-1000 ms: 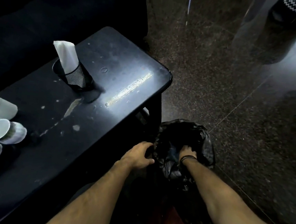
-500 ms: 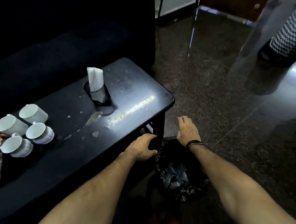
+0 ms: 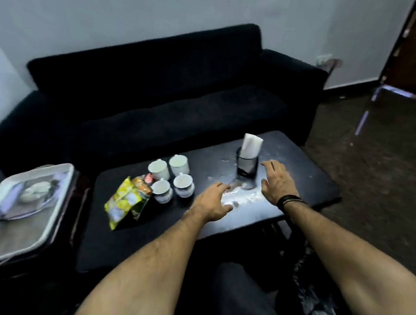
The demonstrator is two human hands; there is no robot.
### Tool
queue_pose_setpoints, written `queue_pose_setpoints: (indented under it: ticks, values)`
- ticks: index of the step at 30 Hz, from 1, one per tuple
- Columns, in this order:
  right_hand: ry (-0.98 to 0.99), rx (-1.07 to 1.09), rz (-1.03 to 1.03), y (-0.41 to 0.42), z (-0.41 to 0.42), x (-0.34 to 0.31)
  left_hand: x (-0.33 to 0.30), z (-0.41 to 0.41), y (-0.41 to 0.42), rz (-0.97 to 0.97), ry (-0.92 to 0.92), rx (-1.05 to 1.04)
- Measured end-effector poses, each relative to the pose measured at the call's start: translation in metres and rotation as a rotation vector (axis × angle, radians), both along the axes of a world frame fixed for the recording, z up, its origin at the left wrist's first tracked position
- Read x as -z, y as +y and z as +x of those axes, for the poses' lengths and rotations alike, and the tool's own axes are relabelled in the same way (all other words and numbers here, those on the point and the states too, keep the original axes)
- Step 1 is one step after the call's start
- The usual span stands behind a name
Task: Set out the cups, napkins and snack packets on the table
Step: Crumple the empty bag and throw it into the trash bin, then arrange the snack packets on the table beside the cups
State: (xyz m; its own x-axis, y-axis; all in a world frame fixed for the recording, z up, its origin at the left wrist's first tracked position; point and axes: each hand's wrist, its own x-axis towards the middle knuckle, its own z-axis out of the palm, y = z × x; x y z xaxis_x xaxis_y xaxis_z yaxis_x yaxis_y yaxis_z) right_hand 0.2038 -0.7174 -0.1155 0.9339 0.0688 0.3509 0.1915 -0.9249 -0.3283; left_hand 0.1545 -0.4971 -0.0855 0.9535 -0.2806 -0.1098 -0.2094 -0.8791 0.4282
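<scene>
Both hands, left hand [image 3: 210,203] and right hand [image 3: 277,183], hover spread and empty over the table [image 3: 309,172]. Four cups [image 3: 171,179] cluster mid-table by snack packets [image 3: 128,200]; likely fragile china, best lifted by handles.

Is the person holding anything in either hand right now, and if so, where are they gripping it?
Nothing is held. The left hand and the right hand are both over the table with loose fingers, the right one beside the napkin holder without gripping it.
</scene>
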Motion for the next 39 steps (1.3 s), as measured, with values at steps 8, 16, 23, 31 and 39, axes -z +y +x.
queue_pose_setpoints:
  ticks: [8,16,23,31,39]
  values:
    - [0.145,-0.301,-0.003,0.17,0.013,-0.003,0.008,-0.019,0.154,0.006,-0.063,-0.315]
    - [0.26,-0.443,0.158,0.299,0.009,0.021,0.058,-0.031,0.242,-0.013,0.004,-0.637]
    - [0.36,-0.38,0.177,0.348,0.017,0.039,0.089,-0.021,0.266,-0.154,0.028,-0.77]
    - [0.379,-0.462,0.17,0.351,0.018,0.065,0.114,-0.012,0.284,-0.17,-0.033,-0.848]
    - [0.324,-0.464,0.108,0.361,0.001,0.101,0.144,-0.023,0.296,-0.15,-0.228,-0.91]
